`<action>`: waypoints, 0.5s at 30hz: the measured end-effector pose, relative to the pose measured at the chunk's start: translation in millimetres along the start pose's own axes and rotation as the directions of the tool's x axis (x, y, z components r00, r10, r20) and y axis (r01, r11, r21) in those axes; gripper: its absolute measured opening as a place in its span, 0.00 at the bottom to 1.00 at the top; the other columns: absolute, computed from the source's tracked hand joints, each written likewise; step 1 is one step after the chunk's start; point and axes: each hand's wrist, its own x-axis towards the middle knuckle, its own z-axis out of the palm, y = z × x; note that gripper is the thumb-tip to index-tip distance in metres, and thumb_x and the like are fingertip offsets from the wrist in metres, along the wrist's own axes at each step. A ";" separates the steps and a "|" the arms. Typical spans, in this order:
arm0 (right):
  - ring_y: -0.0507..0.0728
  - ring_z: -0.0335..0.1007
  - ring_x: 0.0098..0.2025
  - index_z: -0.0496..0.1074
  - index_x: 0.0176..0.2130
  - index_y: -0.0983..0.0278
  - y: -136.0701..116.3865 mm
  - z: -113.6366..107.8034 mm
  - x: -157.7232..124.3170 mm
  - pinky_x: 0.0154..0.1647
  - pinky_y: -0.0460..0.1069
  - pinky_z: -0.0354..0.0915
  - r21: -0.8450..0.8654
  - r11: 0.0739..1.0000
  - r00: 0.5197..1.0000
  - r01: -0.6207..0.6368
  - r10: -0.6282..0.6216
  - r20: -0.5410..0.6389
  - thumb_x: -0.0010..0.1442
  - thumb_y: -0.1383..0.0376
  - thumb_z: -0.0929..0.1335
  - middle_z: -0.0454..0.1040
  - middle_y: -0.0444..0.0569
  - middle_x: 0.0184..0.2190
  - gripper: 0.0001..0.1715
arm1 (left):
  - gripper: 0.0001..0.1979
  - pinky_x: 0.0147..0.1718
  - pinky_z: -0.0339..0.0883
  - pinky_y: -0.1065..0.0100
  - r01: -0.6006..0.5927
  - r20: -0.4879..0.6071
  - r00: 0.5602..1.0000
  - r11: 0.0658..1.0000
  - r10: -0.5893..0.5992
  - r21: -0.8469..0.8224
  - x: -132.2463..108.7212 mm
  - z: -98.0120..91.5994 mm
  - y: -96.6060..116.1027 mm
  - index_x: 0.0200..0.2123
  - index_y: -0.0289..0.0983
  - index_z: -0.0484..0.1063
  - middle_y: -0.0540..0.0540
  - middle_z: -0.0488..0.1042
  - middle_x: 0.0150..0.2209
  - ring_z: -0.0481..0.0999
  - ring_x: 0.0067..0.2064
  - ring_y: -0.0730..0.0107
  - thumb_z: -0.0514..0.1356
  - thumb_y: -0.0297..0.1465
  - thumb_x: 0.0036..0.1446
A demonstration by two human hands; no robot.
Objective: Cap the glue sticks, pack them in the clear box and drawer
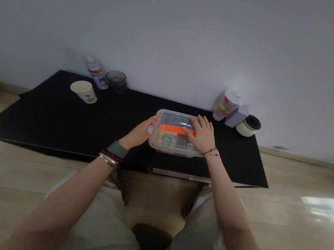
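A clear plastic box [167, 147] with a lid stands on the black table [57, 123], near its front edge. Through the plastic I see small colourful packs and an orange strip [172, 129]. My left hand [140, 133] presses against the box's left side, and a small white and blue thing sits at its fingertips. My right hand [203, 133] lies flat on the lid at the right, fingers stretched and spread. A grey watch and bracelets are on my left wrist.
At the back left stand a paper cup [84, 91], a white bottle [96, 72] and a dark glass jar [116, 81]. At the back right are a lidded drink cup [227, 105], a pale box [237, 115] and a cream pot [248, 125]. A white wall stands behind.
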 end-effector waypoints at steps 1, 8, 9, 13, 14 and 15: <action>0.70 0.48 0.71 0.67 0.62 0.58 -0.2 0.3 0.2 0.68 0.70 0.46 0.005 1.000 1.000 0.001 -0.001 0.000 0.64 0.40 0.61 0.62 0.55 0.66 0.37 | 0.33 0.68 0.47 0.57 0.001 -0.007 1.000 1.000 -0.001 -0.013 0.4 0.5 -0.3 0.66 0.37 0.60 0.41 0.62 0.67 0.59 0.68 0.54 0.55 0.39 0.59; 0.66 0.55 0.68 0.73 0.55 0.58 12.3 -2.4 4.8 0.67 0.67 0.51 0.229 0.973 0.999 -0.031 0.040 -0.035 0.66 0.43 0.61 0.67 0.54 0.62 0.31 | 0.33 0.68 0.47 0.57 -0.037 0.003 0.999 0.999 0.037 0.002 -0.6 -0.2 -3.4 0.68 0.37 0.57 0.40 0.59 0.68 0.58 0.69 0.55 0.53 0.41 0.62; 0.64 0.59 0.66 0.74 0.54 0.57 17.6 -4.2 5.1 0.66 0.65 0.54 0.303 0.952 0.997 -0.031 0.052 -0.063 0.67 0.44 0.59 0.69 0.53 0.60 0.30 | 0.34 0.68 0.48 0.56 -0.025 -0.005 1.000 1.000 0.025 0.018 -0.6 -1.3 -4.2 0.69 0.38 0.55 0.40 0.59 0.69 0.59 0.68 0.54 0.53 0.41 0.62; 0.60 0.63 0.64 0.72 0.56 0.61 38.4 -11.0 -0.2 0.66 0.59 0.58 0.424 0.904 0.976 -0.060 0.142 -0.164 0.68 0.43 0.56 0.70 0.57 0.59 0.35 | 0.42 0.60 0.61 0.50 0.123 -0.070 0.990 0.992 -0.123 -0.002 2.1 -5.2 -8.2 0.72 0.37 0.44 0.34 0.67 0.62 0.71 0.60 0.49 0.58 0.42 0.59; 0.61 0.60 0.65 0.71 0.58 0.62 41.6 -11.7 -3.0 0.67 0.59 0.56 0.401 0.912 0.976 -0.085 0.158 -0.152 0.67 0.42 0.56 0.68 0.58 0.60 0.37 | 0.44 0.58 0.63 0.49 0.142 -0.081 0.986 0.990 -0.143 -0.024 3.1 -5.3 -9.2 0.72 0.37 0.43 0.33 0.68 0.60 0.73 0.57 0.50 0.59 0.43 0.59; 0.62 0.56 0.67 0.70 0.60 0.63 43.7 -11.8 -6.0 0.68 0.60 0.54 0.371 0.922 0.979 -0.112 0.167 -0.119 0.66 0.41 0.57 0.66 0.59 0.62 0.39 | 0.45 0.57 0.64 0.49 0.142 -0.091 0.985 0.989 -0.146 -0.046 4.1 -5.0 -10.4 0.72 0.36 0.42 0.32 0.68 0.60 0.73 0.57 0.50 0.59 0.43 0.58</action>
